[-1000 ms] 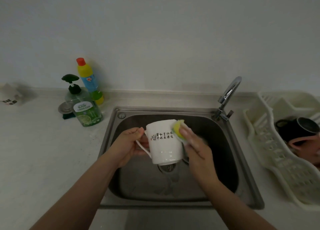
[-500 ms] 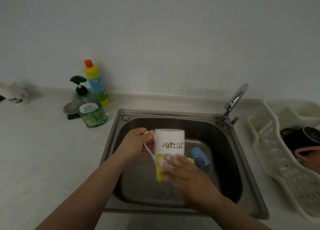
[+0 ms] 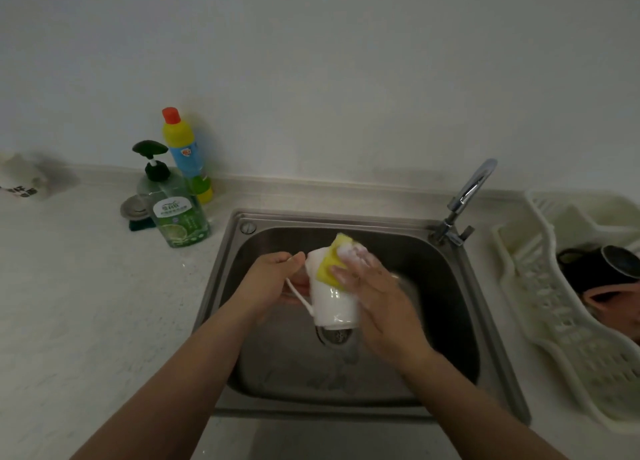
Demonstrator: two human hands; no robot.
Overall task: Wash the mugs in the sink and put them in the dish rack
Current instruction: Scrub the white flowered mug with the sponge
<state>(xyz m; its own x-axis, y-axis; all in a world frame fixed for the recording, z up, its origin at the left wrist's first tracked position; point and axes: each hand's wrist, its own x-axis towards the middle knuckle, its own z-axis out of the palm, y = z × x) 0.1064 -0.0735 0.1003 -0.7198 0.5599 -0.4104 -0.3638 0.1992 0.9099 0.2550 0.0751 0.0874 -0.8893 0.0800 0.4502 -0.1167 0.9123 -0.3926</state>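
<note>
Holding a white mug [image 3: 334, 296] by its handle above the sink [image 3: 450, 321] at frame centre, the left hand [image 3: 273, 281] grips; the right hand [image 3: 377, 296] presses a soapy yellow sponge [image 3: 332, 262] against it. At right, the dish rack [image 3: 554, 314] contains a black mug [image 3: 602, 267] and a pink one [image 3: 613, 302].

A plain, pale wall [image 3: 311, 61] filled the upper half of the view, bare and evenly lit in dim, soft light. It met a light speckled tabletop [image 3: 86, 303] along a low raised ledge [image 3: 311, 182]. A faint shadow lay on the wall at the far left, above the tabletop. The tabletop ran the full width, left to right.
</note>
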